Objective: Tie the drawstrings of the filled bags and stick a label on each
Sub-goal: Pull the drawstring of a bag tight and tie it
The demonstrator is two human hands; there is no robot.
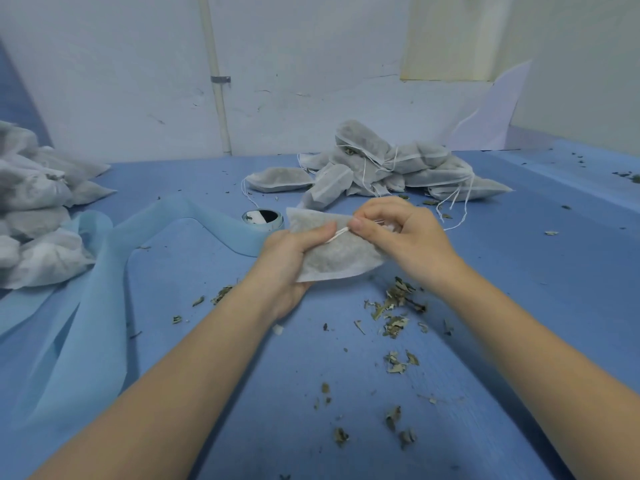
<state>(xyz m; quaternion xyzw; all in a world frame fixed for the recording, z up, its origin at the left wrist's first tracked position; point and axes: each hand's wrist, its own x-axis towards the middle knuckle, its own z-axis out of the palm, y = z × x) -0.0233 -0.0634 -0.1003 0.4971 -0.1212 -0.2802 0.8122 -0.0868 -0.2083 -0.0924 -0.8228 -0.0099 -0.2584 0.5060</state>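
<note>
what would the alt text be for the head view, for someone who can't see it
Over a blue table, a left hand grips a filled white bag while the right hand pinches its drawstring. More filled bags are heaped behind, and dried leaf bits are scattered in front.

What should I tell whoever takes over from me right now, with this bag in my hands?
Left hand: grips the filled bag, held above the blue table.
Right hand: pinches the white drawstring at the bag's top, mid-tie.
Untied bags: heaped at the back, strings loose.
Another pile of bags: at the left edge; whether they are tied or labelled cannot be told.
Roll: beside the light blue fabric strip, possibly the labels.
Done: nothing confirmed for this bag.
Left: finish the knot, label it, then work through the back heap.
</note>
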